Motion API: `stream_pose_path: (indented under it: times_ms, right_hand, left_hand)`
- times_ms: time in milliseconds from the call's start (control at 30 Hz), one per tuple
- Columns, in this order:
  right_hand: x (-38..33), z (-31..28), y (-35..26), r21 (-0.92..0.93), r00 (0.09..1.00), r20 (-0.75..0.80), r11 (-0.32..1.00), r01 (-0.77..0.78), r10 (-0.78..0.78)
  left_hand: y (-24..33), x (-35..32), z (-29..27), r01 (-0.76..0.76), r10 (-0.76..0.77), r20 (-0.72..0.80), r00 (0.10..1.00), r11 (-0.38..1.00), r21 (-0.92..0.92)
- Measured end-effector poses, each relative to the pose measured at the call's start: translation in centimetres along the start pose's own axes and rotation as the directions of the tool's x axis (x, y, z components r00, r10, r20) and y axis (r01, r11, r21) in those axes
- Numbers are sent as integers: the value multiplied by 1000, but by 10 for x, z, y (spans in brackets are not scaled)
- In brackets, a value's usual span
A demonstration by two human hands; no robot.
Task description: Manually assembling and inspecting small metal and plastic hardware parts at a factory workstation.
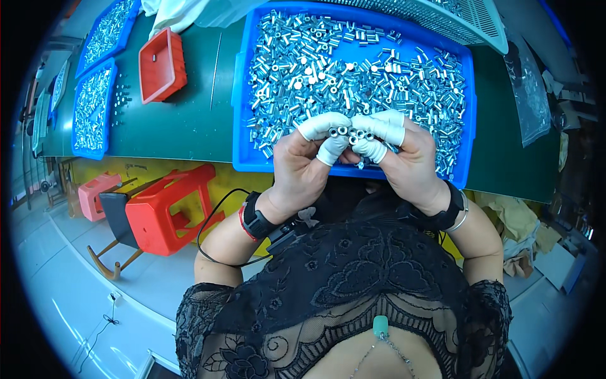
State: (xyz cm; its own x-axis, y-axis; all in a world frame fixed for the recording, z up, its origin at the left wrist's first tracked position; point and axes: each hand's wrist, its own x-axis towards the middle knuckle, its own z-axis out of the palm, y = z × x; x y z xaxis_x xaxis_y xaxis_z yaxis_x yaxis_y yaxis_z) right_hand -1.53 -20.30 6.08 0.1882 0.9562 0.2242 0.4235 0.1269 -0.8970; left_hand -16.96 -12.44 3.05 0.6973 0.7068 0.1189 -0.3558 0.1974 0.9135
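Both my hands meet over the near edge of a large blue tray (pixel 238 120) filled with small silvery metal sleeves (pixel 297 82). White finger covers wrap several of my fingertips. My left hand (pixel 306 158) is closed, pinching a few metal sleeves (pixel 342 131) with their round open ends turned up toward me. Right beside it, my right hand (pixel 404 151) also pinches several sleeves (pixel 361 134) between thumb and fingers. The two groups nearly touch, and the fingers hide part of them.
A red bin (pixel 144 69) with a small piece inside stands left on the green table (pixel 202 126). Smaller blue trays (pixel 108 120) of metal parts lie farther left. A pale slotted basket (pixel 467 28) overlaps the far right tray edge. Red stools (pixel 148 221) stand below the table.
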Motion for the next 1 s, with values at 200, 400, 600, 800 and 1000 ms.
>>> stream_pose_path:
  times_ms: [200, 400, 600, 800, 1000]
  right_hand:
    - [-6, 8, 1, -52, 996, -34, 996, 77, -79]
    - [-4, 10, -2, -103, 999, -2, 993, 49, -50]
    - [-5, 12, 3, -105, 997, 75, 994, -27, 35]
    - [-1, 15, 12, -29, 985, 143, 996, -89, 92]
    - [3, 18, 18, 28, 972, 183, 987, -158, 150]
  left_hand:
    - [0, -9, 0, -24, 24, -18, 1000, 1000, -17]
    - [-1, -13, -7, -2, 12, -48, 999, 981, 194]
    - [-10, -9, -22, -243, 261, 30, 965, 843, 480]
    - [-9, -11, -27, -164, 190, -4, 982, 859, 485]
    - [-8, -8, -34, -179, 194, 39, 980, 785, 593]
